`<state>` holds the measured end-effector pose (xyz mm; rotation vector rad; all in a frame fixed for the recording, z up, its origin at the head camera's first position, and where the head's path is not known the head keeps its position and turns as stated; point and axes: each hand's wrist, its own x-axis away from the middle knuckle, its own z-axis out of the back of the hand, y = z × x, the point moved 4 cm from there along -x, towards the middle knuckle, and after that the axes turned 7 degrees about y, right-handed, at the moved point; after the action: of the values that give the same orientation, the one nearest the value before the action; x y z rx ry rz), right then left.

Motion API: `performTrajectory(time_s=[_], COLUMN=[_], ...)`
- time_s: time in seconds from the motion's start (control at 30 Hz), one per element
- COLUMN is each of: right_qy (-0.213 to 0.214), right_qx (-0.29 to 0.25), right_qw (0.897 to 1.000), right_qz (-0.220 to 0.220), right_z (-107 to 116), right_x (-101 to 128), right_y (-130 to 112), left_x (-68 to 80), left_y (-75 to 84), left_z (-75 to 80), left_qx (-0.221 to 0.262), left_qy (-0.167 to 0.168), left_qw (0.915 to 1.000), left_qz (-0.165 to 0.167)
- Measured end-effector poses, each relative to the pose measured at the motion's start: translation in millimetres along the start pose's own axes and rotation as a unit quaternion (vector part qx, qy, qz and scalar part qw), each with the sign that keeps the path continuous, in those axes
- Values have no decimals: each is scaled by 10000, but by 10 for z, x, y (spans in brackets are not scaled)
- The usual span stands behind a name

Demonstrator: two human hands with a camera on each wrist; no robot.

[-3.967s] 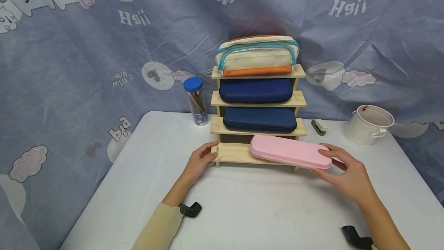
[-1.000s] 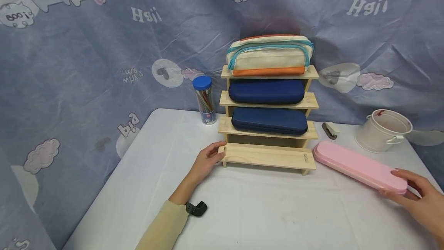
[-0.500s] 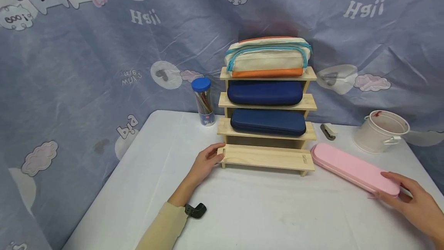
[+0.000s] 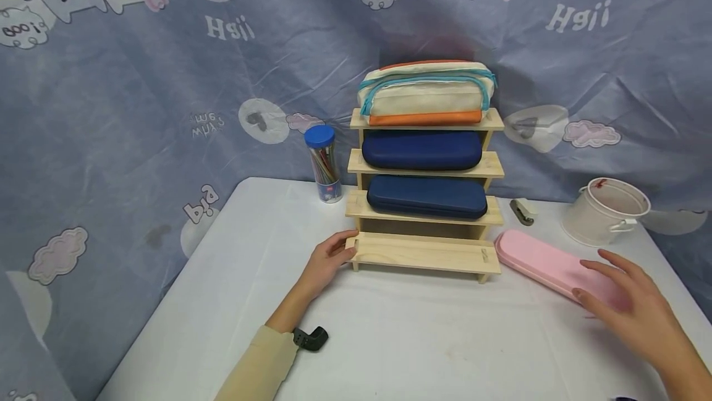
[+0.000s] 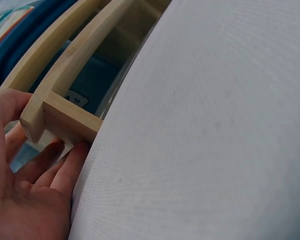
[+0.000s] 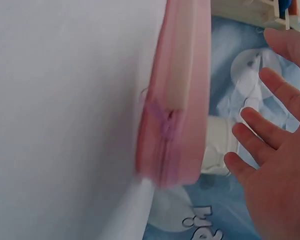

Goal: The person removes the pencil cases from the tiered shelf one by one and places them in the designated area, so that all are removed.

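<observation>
A long pink pencil case point(image 4: 542, 264) lies flat on the white table point(image 4: 423, 339), just right of a stepped wooden rack point(image 4: 423, 253). My right hand point(image 4: 617, 293) hovers over the case's near end with fingers spread, holding nothing. In the right wrist view the right hand point(image 6: 275, 170) is clear of the pink case point(image 6: 177, 90). My left hand point(image 4: 334, 253) grips the left end of the rack's bare bottom shelf. The left wrist view has the left hand point(image 5: 30, 190) with thumb above and fingers below the shelf end point(image 5: 65, 120).
The upper shelves hold a cream and orange pouch point(image 4: 425, 95) and two dark blue cases point(image 4: 421, 149) point(image 4: 426, 197). A blue-capped tube of pencils point(image 4: 324, 163) stands left of the rack. A stapler point(image 4: 521, 211) and a white bucket point(image 4: 605, 211) sit at the right.
The right hand slid the pink case off the bottom shelf to the table on the right, then let go and lifted off it. The left hand stayed on the rack.
</observation>
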<state>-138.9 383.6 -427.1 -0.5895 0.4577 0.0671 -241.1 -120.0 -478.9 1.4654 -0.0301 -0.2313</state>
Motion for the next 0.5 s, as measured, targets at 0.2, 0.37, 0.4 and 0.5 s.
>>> performTrajectory(time_s=[0.2,0.37,0.4,0.5], right_qy=[-96,-164,-185,-217], right_qx=[-146,-345,-372,-473], right_qw=[9995,9987,9985,9978], right_qz=[-256,-336,-355,-418], right_z=[-44,-62,-66,-80], right_x=[-118,-206,-220,-255], right_y=[-198,-304,-317,-342], left_x=[-60,-62,-63,-62], left_y=[-229,-246,-246,-243], left_z=[14,14,12,9], left_qx=[-24,-43,-40,-30], left_qy=[183,221,214,209], left_qw=[9998,9997,9998,9998], left_qz=[40,7,-3,-61])
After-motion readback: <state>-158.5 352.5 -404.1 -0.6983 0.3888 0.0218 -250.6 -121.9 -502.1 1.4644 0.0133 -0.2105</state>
